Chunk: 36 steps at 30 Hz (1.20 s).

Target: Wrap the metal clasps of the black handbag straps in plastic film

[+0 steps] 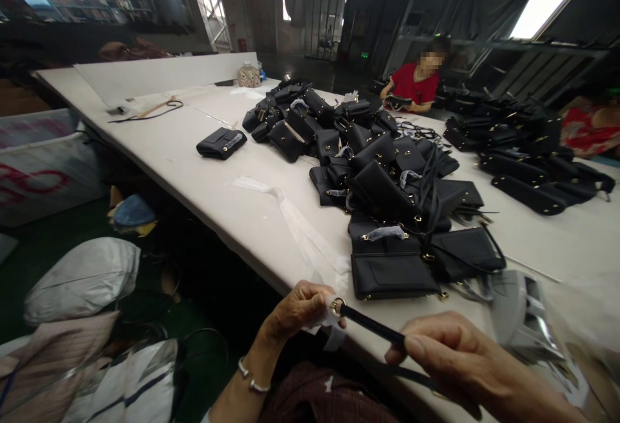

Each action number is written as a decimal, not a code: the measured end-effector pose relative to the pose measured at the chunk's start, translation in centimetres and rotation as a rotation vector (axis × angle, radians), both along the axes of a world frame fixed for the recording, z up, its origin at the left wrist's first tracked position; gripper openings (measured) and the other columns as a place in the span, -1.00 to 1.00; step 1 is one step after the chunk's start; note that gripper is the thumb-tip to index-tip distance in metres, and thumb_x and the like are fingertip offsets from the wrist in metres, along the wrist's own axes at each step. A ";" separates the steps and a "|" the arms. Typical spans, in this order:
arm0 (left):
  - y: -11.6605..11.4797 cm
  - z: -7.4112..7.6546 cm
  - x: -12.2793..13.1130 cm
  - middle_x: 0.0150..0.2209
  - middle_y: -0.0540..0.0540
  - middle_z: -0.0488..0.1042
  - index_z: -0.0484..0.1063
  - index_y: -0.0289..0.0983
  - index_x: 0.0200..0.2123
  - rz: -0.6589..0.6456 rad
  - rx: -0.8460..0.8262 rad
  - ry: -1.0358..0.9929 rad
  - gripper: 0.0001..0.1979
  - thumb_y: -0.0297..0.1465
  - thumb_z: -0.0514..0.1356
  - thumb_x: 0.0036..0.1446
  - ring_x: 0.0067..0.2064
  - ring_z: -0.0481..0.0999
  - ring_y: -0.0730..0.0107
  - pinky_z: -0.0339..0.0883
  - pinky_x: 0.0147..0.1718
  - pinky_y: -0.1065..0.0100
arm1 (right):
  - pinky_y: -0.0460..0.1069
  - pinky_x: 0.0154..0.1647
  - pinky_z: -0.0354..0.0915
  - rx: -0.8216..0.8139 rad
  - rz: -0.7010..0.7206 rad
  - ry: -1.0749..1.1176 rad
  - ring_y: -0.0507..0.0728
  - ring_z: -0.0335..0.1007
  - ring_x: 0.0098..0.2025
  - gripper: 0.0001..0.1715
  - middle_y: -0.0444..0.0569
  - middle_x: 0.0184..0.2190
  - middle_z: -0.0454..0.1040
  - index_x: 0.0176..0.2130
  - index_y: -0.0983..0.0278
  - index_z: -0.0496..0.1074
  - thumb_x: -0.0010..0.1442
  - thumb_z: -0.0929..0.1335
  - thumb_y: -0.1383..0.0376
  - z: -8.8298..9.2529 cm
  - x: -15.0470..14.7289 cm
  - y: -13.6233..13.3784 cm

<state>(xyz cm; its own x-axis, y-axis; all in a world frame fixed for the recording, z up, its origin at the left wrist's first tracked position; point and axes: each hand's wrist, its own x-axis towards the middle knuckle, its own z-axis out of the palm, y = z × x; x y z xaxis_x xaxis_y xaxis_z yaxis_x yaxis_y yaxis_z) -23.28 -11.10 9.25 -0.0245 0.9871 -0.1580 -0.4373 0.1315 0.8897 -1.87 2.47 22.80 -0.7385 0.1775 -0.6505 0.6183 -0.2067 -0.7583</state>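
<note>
Low at the front edge of the table, my left hand (305, 307) is closed around white wrapping (323, 312) beside a gold ring (336, 307). A narrow black strap (372, 326) runs from that ring to my right hand (448, 349), whose thumb and fingers pinch it; its loose end passes below the hand. What else the left fingers cover is hidden. Just beyond my hands lies a black handbag (392, 274) with gold hardware and a wrapped handle (385, 234).
A heap of black bags (334, 132) covers the middle of the white table (208, 184). One bag (221, 143) lies apart to the left, near a white strip (300, 223). A grey tape dispenser-like device (520, 313) stands at right. A person in red (416, 81) works across the table.
</note>
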 end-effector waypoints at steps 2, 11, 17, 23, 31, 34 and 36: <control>0.2 0.6 -0.8 -0.37 -0.22 0.59 0.65 -0.38 -0.26 -0.056 0.000 0.095 -0.38 0.12 0.23 0.06 -0.47 0.38 0.43 0.21 -0.49 0.41 | -0.07 -0.64 -0.22 0.041 0.085 -0.017 -0.08 -0.17 -0.64 -0.30 -0.27 -0.68 -0.01 -0.45 0.29 0.43 0.13 0.30 -0.29 -0.5 0.2 0.8; 1.8 2.5 -1.2 -0.20 -0.06 0.67 0.64 -0.21 -0.15 -0.301 -0.185 0.334 -0.72 -0.40 0.31 0.01 -0.24 0.55 0.33 0.33 -0.25 0.44 | -0.06 -0.62 -0.21 0.339 0.198 -0.084 -0.07 -0.12 -0.61 -0.44 -0.26 -0.64 0.00 -0.52 0.27 0.25 0.30 0.27 -0.08 -2.6 2.0 2.4; 2.6 0.1 0.8 -0.31 -0.09 0.63 0.61 -0.30 -0.24 -0.223 -0.190 0.072 -0.67 -0.26 0.44 -0.09 -0.32 0.52 0.40 0.34 -0.29 0.43 | -0.10 -0.65 -0.21 0.135 0.143 -0.026 -0.09 -0.10 -0.64 -0.40 -0.27 -0.67 0.03 -0.34 0.31 0.54 0.23 0.31 -0.16 -2.7 2.0 2.5; 3.0 -0.6 1.7 -0.29 -0.10 0.61 0.58 -0.31 -0.15 -0.304 -0.183 -0.074 -0.54 -0.21 0.48 -0.12 -0.31 0.51 0.43 0.32 -0.25 0.42 | -0.12 -0.66 -0.17 0.078 0.133 0.018 -0.11 -0.06 -0.66 -0.40 -0.26 -0.67 0.10 -0.27 0.32 0.58 0.22 0.33 -0.16 -2.5 2.8 3.2; 3.2 0.2 2.5 -0.41 -0.10 0.59 0.51 -0.33 -0.40 -0.187 -0.212 -0.071 -0.65 -0.19 0.46 -0.14 -0.38 0.51 0.39 0.33 -0.34 0.39 | -0.12 -0.67 -0.15 0.126 0.131 -0.032 -0.09 -0.07 -0.66 -0.47 -0.28 -0.68 0.07 -0.32 0.32 0.54 0.22 0.34 -0.09 -3.1 2.9 3.4; 3.4 0.3 2.9 -0.46 -0.03 0.53 0.51 -0.34 -0.40 -0.184 -0.215 0.049 -0.70 -0.20 0.39 -0.01 -0.44 0.41 0.50 0.25 -0.38 0.44 | -0.11 -0.64 -0.14 0.226 0.159 -0.066 -0.08 -0.06 -0.63 -0.57 -0.27 -0.66 0.05 -0.43 0.30 0.42 0.24 0.33 0.01 -3.4 2.8 3.1; 3.5 0.4 3.3 -0.48 0.01 0.48 0.51 -0.34 -0.39 -0.190 -0.197 0.176 -0.74 -0.22 0.31 0.09 -0.43 0.36 0.52 0.20 -0.39 0.46 | -0.10 -0.62 -0.15 0.306 0.181 -0.097 -0.07 -0.04 -0.60 -0.59 -0.26 -0.64 0.03 -0.51 0.27 0.29 0.24 0.32 0.07 -3.9 2.6 2.8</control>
<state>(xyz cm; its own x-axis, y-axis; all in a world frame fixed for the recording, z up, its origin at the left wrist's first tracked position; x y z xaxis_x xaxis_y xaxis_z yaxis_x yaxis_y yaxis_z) -19.94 -7.56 9.69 0.1130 0.9275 -0.3564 -0.2304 0.3733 0.8986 0.73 5.32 18.94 -0.7135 0.2466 -0.6559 0.6959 0.1400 -0.7043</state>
